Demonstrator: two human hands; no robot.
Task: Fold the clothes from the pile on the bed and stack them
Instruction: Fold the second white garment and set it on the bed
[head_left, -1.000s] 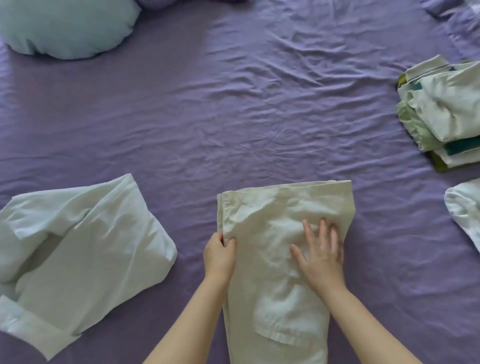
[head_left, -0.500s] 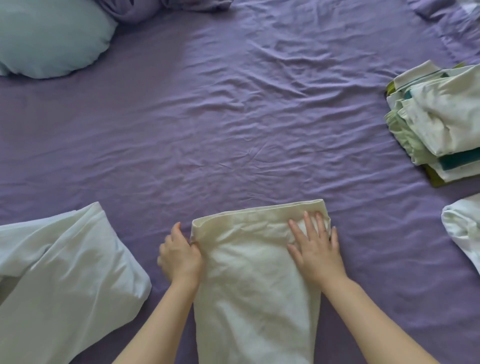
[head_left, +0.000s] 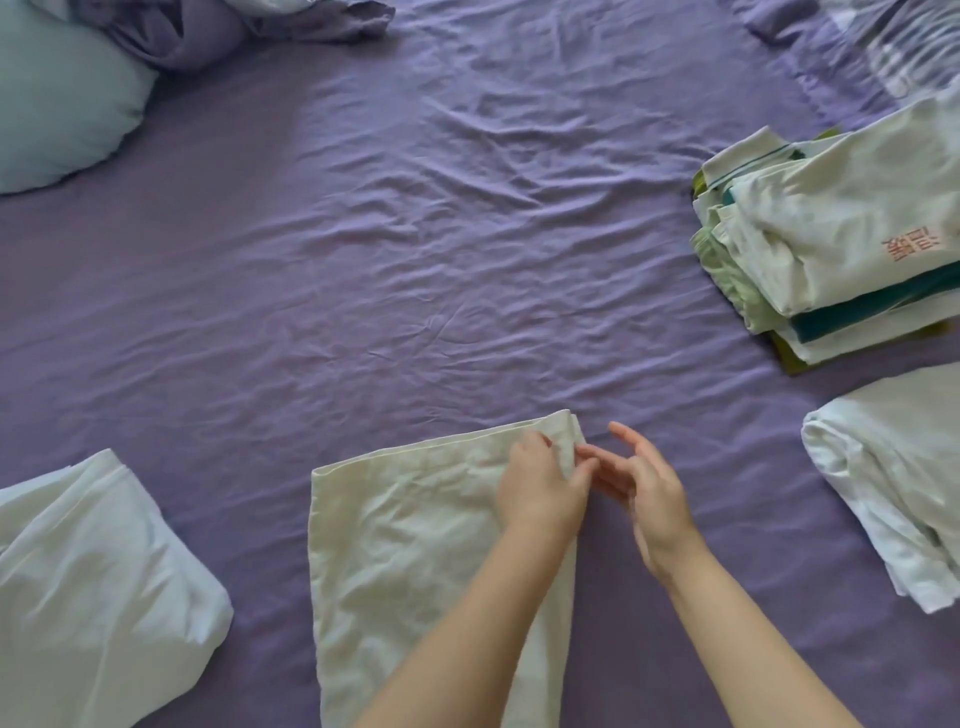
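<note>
A cream garment (head_left: 415, 545), folded into a long strip, lies on the purple bed sheet (head_left: 415, 234) in front of me. My left hand (head_left: 540, 493) reaches across it and grips its right edge just below the far right corner, fingers curled into the fabric. My right hand (head_left: 649, 493) hovers just right of the garment over the sheet. It is blurred, its fingers spread and relaxed, and it holds nothing. A stack of folded clothes (head_left: 841, 249) sits at the right.
A crumpled pale blue-white garment (head_left: 93, 582) lies at the near left. A loosely folded white garment (head_left: 893, 478) lies at the right, below the stack. A light blue pillow (head_left: 57, 98) and bunched purple bedding (head_left: 208, 31) are at the far left.
My left hand has crossed from the garment's left edge to its right edge near the far corner. My right hand has lifted off the garment and moved right, off the fabric.
</note>
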